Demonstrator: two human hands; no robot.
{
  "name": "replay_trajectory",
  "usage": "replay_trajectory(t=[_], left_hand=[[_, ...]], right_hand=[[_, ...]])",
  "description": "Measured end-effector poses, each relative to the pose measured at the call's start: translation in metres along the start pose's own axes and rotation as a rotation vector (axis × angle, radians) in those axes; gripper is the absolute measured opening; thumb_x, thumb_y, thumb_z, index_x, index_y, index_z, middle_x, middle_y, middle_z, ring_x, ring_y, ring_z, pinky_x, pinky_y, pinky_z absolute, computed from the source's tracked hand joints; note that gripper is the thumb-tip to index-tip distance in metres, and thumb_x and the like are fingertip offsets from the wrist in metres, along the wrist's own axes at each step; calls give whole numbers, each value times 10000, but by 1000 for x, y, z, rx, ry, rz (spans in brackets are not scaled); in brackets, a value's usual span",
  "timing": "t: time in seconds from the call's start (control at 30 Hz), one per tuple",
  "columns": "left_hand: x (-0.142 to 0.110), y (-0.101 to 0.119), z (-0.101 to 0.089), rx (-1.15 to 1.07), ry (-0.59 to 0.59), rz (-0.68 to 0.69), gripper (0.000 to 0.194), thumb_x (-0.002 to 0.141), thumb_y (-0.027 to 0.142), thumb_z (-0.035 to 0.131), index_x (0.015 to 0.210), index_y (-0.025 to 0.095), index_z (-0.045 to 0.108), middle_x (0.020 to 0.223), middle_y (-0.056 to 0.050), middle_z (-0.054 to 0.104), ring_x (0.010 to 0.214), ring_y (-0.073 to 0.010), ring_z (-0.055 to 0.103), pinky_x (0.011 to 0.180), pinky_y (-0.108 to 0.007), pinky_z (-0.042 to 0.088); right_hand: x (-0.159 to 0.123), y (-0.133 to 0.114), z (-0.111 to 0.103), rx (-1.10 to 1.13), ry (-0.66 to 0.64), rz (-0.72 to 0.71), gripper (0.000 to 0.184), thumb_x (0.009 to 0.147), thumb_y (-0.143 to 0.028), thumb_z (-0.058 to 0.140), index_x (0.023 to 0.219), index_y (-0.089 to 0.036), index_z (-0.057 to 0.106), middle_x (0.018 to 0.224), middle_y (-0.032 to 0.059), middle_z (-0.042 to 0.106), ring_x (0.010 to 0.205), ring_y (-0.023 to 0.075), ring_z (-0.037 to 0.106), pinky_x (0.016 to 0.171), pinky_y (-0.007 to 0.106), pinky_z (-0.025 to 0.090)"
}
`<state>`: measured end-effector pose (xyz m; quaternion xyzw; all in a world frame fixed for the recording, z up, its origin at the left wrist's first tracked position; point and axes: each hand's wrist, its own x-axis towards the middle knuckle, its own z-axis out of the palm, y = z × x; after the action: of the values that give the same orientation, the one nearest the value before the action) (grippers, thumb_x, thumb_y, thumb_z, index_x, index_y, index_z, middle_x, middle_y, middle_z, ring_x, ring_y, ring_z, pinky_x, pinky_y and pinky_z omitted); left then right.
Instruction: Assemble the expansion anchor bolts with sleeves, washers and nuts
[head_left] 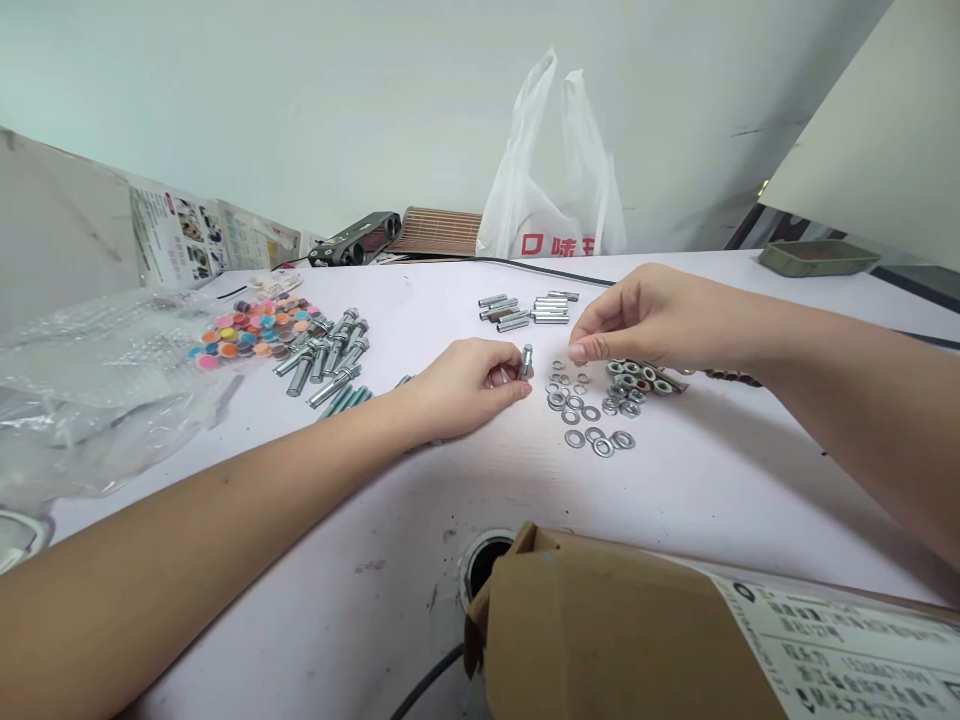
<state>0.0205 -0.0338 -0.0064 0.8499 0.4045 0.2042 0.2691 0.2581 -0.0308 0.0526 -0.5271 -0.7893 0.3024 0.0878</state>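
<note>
My left hand (476,385) is closed around a short metal expansion bolt (526,362), held nearly upright above the table. My right hand (626,320) has thumb and fingertips brought together over small spring washers (559,380); what they pinch, if anything, is too small to tell. Flat washers (575,438) lie just below these rings. Hex nuts (626,385) are heaped under the right hand, partly covered by it. Metal sleeves (551,305) lie in rows beyond both hands. Left of my left hand are assembled expansion bolts (322,355) and threaded studs (349,402), some hidden by the hand.
Colourful round discs (255,330) sit beside a clear plastic bag (112,370) at left. A cardboard box (615,630) fills the front right, next to a cable hole (487,565). Behind stand a white carrier bag (555,190) and a green tray (817,258).
</note>
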Motion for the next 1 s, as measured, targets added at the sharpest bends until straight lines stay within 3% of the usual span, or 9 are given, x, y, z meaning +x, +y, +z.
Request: replay_trajectory(t=[0.2, 0.67, 0.87, 1.0], left_hand=[[-1, 0, 0, 43, 30, 34, 203, 840, 341, 571, 867, 165, 670, 722, 1, 600, 655, -124, 519, 632, -272, 399], [-3, 1, 0, -9, 32, 9, 206, 829, 357, 584, 846, 168, 662, 720, -1, 604, 652, -125, 525, 627, -266, 416], [-2, 1, 0, 0, 31, 17, 205, 831, 360, 579, 830, 167, 649, 708, 5, 594, 645, -122, 516, 621, -264, 406], [-2, 0, 0, -7, 24, 15, 203, 830, 362, 579, 837, 171, 647, 722, 1, 604, 657, -128, 523, 630, -269, 409]], right_hand=[[0, 0, 2, -66, -191, 21, 283, 710, -522, 716, 823, -266, 753, 688, -7, 663, 553, 120, 484, 472, 256, 337], [0, 1, 2, -67, -45, 48, 327, 633, -544, 764, 806, -267, 780, 645, -8, 658, 552, 127, 471, 498, 278, 329], [3, 2, 15, -37, -231, -51, 350, 681, -560, 739, 848, -252, 747, 700, -10, 699, 623, 149, 563, 524, 266, 381], [6, 5, 23, -74, -234, -45, 384, 686, -580, 727, 858, -237, 718, 700, -8, 707, 594, 145, 565, 506, 262, 376]])
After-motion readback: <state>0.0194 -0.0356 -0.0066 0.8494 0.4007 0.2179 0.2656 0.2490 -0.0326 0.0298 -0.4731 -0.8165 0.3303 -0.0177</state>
